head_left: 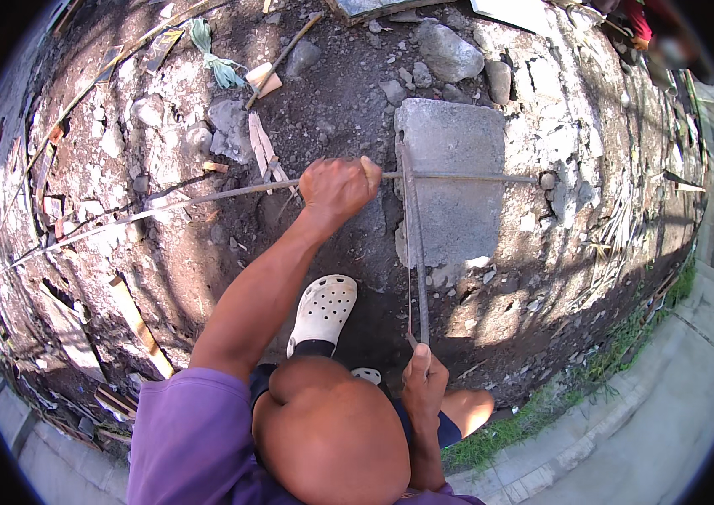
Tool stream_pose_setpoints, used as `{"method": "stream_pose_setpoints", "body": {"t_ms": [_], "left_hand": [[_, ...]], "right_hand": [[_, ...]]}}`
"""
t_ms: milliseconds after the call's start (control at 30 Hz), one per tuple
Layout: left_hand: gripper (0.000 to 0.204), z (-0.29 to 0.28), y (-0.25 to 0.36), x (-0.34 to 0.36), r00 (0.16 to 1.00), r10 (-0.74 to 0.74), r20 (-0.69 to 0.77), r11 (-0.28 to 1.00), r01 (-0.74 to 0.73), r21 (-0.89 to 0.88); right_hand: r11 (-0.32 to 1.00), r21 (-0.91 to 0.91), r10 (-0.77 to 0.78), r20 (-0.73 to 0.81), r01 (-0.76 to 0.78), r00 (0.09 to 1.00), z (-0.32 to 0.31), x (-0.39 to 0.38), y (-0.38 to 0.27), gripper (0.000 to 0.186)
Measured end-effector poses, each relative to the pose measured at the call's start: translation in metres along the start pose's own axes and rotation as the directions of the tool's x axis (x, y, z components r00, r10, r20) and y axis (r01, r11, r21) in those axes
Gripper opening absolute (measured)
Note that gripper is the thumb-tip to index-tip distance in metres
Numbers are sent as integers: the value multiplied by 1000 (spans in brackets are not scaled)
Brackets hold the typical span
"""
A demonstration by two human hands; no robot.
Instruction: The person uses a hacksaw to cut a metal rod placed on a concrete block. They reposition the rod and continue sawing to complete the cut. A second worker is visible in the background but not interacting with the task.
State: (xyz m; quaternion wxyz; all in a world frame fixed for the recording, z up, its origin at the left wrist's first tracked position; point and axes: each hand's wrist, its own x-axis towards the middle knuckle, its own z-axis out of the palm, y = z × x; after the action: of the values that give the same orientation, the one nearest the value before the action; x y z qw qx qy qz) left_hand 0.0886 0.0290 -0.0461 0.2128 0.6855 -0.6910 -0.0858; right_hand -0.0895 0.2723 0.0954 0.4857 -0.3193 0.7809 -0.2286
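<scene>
My left hand [333, 188] is closed in a fist around a long thin metal rod [205, 199]. The rod runs from the far left, under my fist, to the right across a flat grey concrete block [462, 220]. In my right hand [424, 383] is the near end of a hacksaw [419, 261], its handle mostly hidden by my fingers. The hacksaw points away from me and crosses the rod near the block's left edge, just right of my left fist. Its thin blade shows along the left side of the frame.
Large stones [450, 50] lie beyond the block. A bamboo stick [285, 61], a green plastic strip [214, 57] and wood scraps [140, 324] litter the rough soil. A person's red sleeve [636, 18] shows at upper right. Grass [576, 391] edges a concrete pavement [626, 438] at lower right.
</scene>
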Motion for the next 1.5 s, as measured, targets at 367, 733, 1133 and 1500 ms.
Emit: {"method": "stream_pose_setpoints", "body": {"t_ms": [367,733,1133,1500], "left_hand": [[51,-8,6,7,997,-26,73,999,24,21],[49,-10,3,7,993,-66,98,998,64,25],[49,-1,0,0,1000,-7,-1,1000,7,-14],[47,0,-2,3,999,2,38,1000,-1,-10]], "right_hand": [[978,-91,-192,-35,188,981,34,78,-20,62],[947,-59,-318,-46,315,947,54,129,-63,67],[989,-147,-34,-7,32,999,12,40,-53,58],[999,-19,-39,-6,39,999,3,1,13,57]]}}
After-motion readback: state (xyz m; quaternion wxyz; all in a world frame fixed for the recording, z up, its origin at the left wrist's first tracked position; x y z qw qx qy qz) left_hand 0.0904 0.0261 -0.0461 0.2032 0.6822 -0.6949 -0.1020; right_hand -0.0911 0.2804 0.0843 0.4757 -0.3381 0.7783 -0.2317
